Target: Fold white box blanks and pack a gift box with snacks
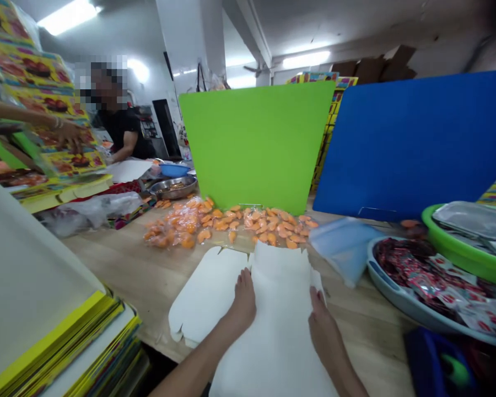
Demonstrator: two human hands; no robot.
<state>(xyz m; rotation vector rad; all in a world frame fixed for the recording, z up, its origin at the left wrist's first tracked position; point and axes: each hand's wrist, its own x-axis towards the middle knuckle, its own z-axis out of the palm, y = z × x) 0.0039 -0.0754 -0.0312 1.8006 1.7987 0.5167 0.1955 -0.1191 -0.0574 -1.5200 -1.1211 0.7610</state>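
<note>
Printing on the red-and-white packets [430, 281] blurs past reading, over in the basin [391, 300] at right. Centre stage, the white card sheet [279, 309], plain, notched along its far edge, sits above the near desk [140, 264]! The right hand [325, 325] has its grip pinching the side flap; the left hand [244, 303] meets the opposite edge, its grip impossible to call. A second card [204, 286] lies just left; orange pieces [276, 223] and an upright green board [256, 149] block the far side.

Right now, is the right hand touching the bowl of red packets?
Apart: the head view shows wooden table between the right hand and the bowl.
</note>
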